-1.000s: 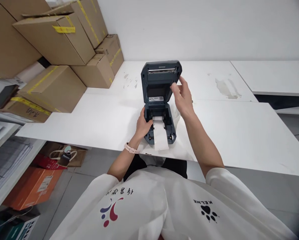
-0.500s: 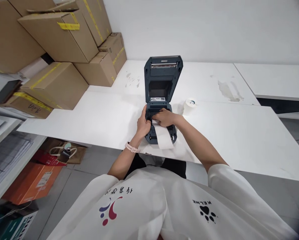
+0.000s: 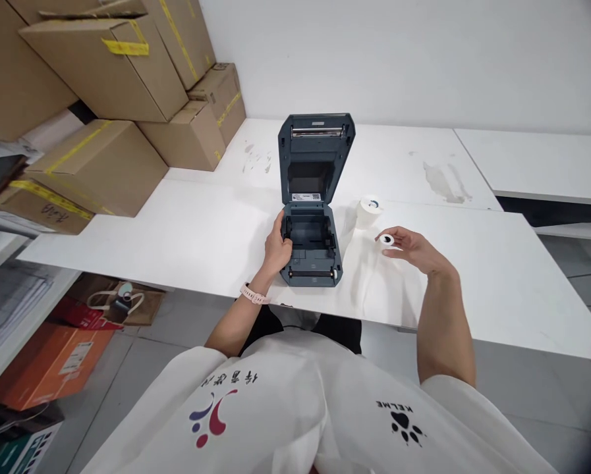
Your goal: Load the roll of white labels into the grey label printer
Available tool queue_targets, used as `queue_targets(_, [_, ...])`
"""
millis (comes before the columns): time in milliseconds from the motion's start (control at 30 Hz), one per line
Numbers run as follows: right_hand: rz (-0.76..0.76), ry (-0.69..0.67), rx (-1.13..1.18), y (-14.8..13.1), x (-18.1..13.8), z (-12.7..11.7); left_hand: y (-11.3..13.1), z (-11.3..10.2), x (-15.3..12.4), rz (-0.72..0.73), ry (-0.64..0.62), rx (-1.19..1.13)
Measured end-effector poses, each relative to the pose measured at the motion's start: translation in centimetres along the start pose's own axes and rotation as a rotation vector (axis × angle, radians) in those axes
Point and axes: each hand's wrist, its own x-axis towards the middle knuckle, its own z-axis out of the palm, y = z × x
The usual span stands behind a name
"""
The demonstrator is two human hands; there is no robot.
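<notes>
A dark grey label printer (image 3: 309, 257) stands on the white table with its lid (image 3: 316, 138) raised. Its inner bay shows no roll. My left hand (image 3: 277, 247) grips the printer's left side wall, thumb over the rim. To the right of the printer, my right hand (image 3: 414, 249) pinches a small, nearly used-up label roll (image 3: 387, 241) between thumb and fingers, its core facing up. Just behind it a larger white label roll (image 3: 369, 212) stands upright on the table, with pale paper seeming to trail toward the front edge.
Several taped cardboard boxes (image 3: 105, 164) are stacked at the left of the white table (image 3: 216, 230). A white wall (image 3: 398, 59) is behind. Below left, an orange box (image 3: 51, 362) sits on the floor by a shelf. Something tan at the right edge is cut off.
My right hand has lifted the small roll and its paper strip out of the printer and moved right with it. My left hand stays on the printer's side. The view has shifted slightly.
</notes>
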Motion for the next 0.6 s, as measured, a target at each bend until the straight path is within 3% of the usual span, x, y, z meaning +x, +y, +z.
queue_targets(100, [0.05,0.088,0.112,2.6,1.7,1.1,0.1,-0.1,-0.1,-0.014,-0.013,-0.011])
queue_targets(233, [0.035,0.079,0.197,4.1,2.3,0.7,0.5,-0.1,-0.2,-0.06,-0.019,-0.007])
queue_targets(400, [-0.02,0.361,0.259,4.5,4.4,-1.9,0.7,-0.1,-0.3,-0.084,-0.022,-0.007])
queue_targets(600, [0.093,0.172,0.041,1.6,10.3,-0.1,-0.3,0.1,-0.1,-0.061,-0.011,-0.007])
